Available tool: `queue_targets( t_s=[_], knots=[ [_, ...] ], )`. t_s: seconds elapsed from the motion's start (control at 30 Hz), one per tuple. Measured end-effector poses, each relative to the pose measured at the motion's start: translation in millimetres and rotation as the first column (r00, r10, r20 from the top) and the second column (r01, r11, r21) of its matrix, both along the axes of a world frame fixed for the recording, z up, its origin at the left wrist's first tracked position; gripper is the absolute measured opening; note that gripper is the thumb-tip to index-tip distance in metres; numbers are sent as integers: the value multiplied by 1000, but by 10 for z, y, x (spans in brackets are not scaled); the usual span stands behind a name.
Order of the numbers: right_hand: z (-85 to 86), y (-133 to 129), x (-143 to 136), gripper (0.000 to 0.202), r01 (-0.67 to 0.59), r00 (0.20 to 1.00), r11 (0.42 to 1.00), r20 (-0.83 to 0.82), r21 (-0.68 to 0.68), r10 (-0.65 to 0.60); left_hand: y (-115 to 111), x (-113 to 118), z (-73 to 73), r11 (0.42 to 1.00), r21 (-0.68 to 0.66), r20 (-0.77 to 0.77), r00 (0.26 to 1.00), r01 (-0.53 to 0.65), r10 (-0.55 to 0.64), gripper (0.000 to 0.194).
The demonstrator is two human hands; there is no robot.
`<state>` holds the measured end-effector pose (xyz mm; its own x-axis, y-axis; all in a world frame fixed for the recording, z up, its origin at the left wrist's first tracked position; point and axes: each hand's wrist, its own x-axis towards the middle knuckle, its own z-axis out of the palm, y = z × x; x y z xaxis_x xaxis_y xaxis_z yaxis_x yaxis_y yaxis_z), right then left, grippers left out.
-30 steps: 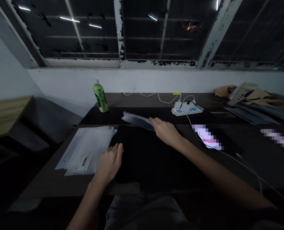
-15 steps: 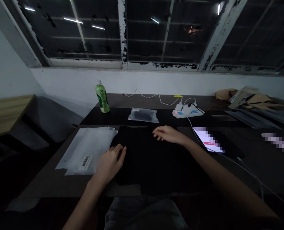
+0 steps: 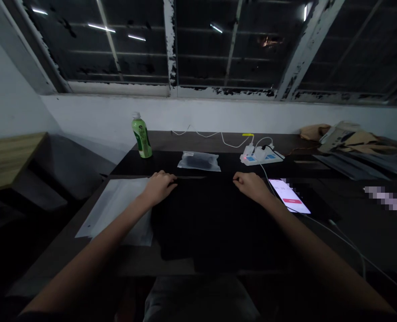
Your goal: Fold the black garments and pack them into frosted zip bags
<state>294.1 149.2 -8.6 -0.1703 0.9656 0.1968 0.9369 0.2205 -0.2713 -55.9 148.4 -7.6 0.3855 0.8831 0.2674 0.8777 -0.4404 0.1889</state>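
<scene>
A black cloth (image 3: 215, 223), so dark that its folds hardly show, lies spread over the table in front of me. My left hand (image 3: 160, 185) is closed at its far left corner, fingers bent down onto the fabric. At the far right corner, my right hand (image 3: 252, 185) pinches the cloth's edge between thumb and fingers. A stack of frosted plastic bags (image 3: 118, 201) lies to the left, partly under my left forearm and touching the cloth's left side. Beyond the cloth is a packed clear pouch (image 3: 199, 161) with a dark item inside.
A green drink bottle (image 3: 142, 136) stands at the back left. The power strip (image 3: 262, 156) with plugs sits behind my right hand. Its white cable runs past a lit phone (image 3: 289, 196). More plastic bags (image 3: 352, 166) and crumpled brown paper (image 3: 362, 141) lie far right.
My left hand has moved forward from the cloth's left side to its far left corner. My right hand has shifted right to the far right corner and closed on the edge.
</scene>
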Motion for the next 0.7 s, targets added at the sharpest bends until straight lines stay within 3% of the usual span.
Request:
queue_targets(
  t_s=[0.17,0.33,0.5,0.7],
  knots=[
    [83,26,12,18,39,992,998,-123,42,-34,182,89,30,1000,-20,5,1000,19,-19,11],
    [68,64,43,21,-3,976,1000,-220,9,5,267,35,194,1000,19,23,1000,-18,18,13],
    [89,46,122,18,-13,983,994,-180,110,33,212,-20,337,991,99,98,992,-86,77,21],
    [-9,4,142,31,-153,986,982,-51,110,160,18,27,375,984,107,220,969,-139,113,20]
  ],
)
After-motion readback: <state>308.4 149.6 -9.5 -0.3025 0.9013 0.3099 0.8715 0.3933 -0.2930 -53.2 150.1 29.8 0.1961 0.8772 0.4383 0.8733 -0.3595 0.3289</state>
